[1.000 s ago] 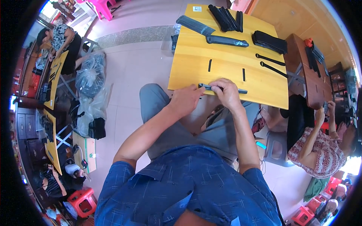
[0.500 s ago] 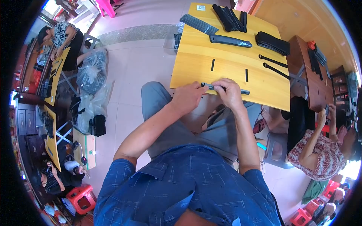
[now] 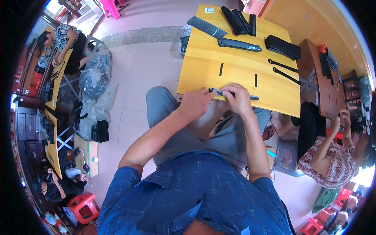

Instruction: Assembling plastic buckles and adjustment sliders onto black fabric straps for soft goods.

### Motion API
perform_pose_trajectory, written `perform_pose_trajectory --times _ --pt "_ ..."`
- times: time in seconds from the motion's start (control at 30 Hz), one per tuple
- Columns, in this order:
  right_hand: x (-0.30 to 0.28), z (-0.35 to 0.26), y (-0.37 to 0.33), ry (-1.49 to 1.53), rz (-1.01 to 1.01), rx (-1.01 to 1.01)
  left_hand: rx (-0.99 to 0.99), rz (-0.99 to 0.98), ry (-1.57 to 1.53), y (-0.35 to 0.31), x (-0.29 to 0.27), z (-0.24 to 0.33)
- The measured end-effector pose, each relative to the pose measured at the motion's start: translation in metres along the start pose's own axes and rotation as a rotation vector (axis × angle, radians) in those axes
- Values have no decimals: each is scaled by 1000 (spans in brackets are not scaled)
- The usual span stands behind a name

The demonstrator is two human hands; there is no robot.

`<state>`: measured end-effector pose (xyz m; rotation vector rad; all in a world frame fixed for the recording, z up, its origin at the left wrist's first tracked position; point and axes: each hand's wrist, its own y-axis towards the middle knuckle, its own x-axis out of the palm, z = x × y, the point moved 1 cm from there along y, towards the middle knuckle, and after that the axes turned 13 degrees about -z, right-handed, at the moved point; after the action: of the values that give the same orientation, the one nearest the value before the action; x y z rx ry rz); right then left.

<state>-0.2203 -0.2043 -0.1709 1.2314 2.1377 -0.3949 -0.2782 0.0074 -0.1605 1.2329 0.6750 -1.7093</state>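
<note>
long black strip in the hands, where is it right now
Head view: the long black strip lies along the yellow table's near edge, pinched between the left hand and right hand.

**Both hands on a dark strip at near table edge**

Person sat at a yellow wooden table [image 3: 203, 74], blue checked shirt, grey trousers. Left hand [image 3: 194, 103] and right hand [image 3: 239, 100] pinched a long dark grey strip [image 3: 231, 94] lying along the near edge of the table, fingers closed on it from both ends. Two short black pieces [image 3: 221, 69] lay just beyond, apart from each other. Far side held a long black handle-like part [image 3: 239, 45], stacks of black strips [image 3: 235, 17] and another stack [image 3: 282, 46] to the right. Two thin black rods [image 3: 282, 65] lay right. Another person in a patterned top [image 3: 333, 156] sat at right. Plastic bags [image 3: 94, 74] lay on floor at left.
</note>
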Motion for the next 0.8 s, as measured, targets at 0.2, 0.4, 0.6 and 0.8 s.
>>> perform_pose_trajectory --times 0.2,0.4,0.6,0.8 --pt "-1 0 1 6 -1 -12 22 -5 3 5 0 -1" --pt "1 -2 0 -3 -2 -9 -43 -77 24 13 -9 10" --pt "1 0 -2 -25 14 -27 -139 -192 55 14 -16 17" --pt "0 0 -3 -25 20 -61 -142 -191 97 14 -14 16"
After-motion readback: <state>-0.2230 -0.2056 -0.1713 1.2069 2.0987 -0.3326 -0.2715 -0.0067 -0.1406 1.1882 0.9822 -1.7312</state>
